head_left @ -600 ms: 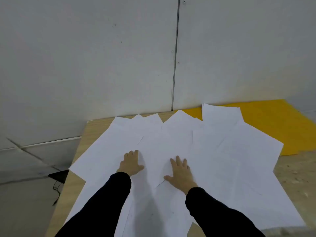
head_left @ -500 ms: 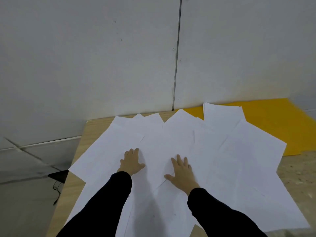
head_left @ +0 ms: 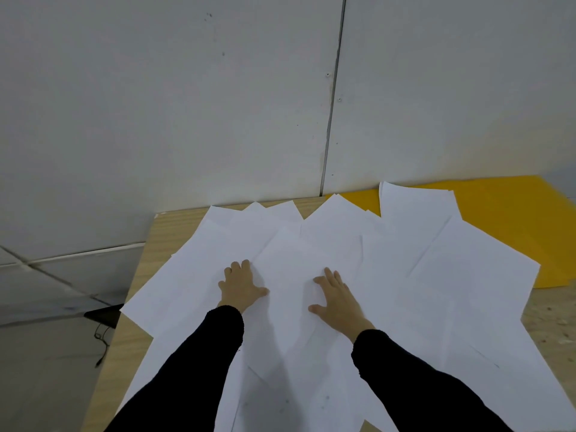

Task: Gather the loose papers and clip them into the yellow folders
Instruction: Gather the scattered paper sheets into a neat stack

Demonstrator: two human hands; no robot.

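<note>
I see my left grip and right grip both flat, fingers straight, resting on the loose papers fanned across the table. The yellow folders lie far right, partly under the sheets.

Soft, cool, even light fills the scene. The white papers are so bright that their overlapping edges show only as faint grey lines. A dim, blurred shadow lies on them between the black sleeves, which read as flat dark shapes with little detail. The wall grades darker toward the top. The wide lens splays the worktop edges, and the yellow folder smears slightly at the right border.
</note>
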